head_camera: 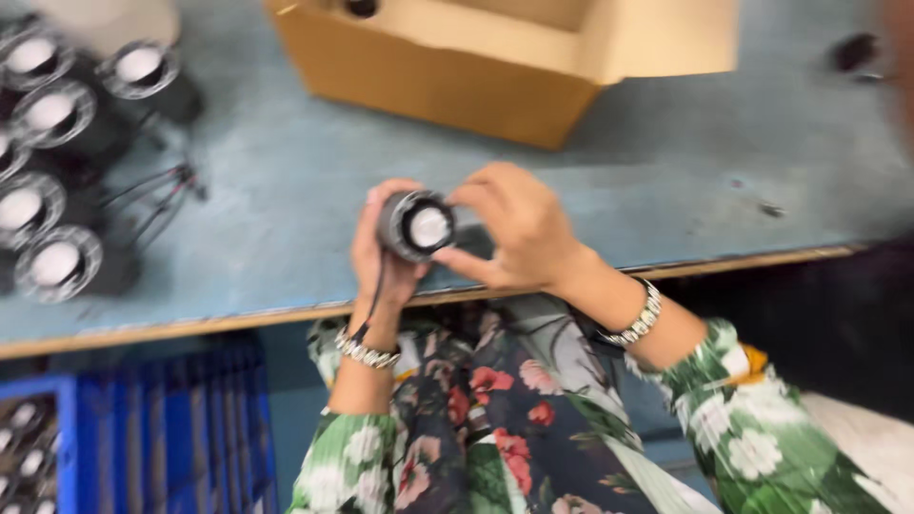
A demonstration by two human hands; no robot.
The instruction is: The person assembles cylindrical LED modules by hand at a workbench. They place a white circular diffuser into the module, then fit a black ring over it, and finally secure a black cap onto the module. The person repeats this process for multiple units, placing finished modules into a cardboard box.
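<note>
one round lamp unit held in both hands over the edge of a blue-grey worktable (666, 171)

an open cardboard box (457, 67) is seen at the far side of the table, its contents hidden; at the left edge a cluster of finished-looking lamp units (57, 171) stands face up with thin dark leads trailing out, and below the table edge a blue plastic crate (171, 428) appears to hold more of them. the lamp unit (417, 226), black-bodied with a bright round lens, is clasped from below by the left hand (381, 252), while the right hand (514, 228) is closed on its rim from the side; a dark lead hangs down past the left wrist. judged from the group already set aside, a good many units seem done, with this one in hand; how many are left cannot be told.
</note>
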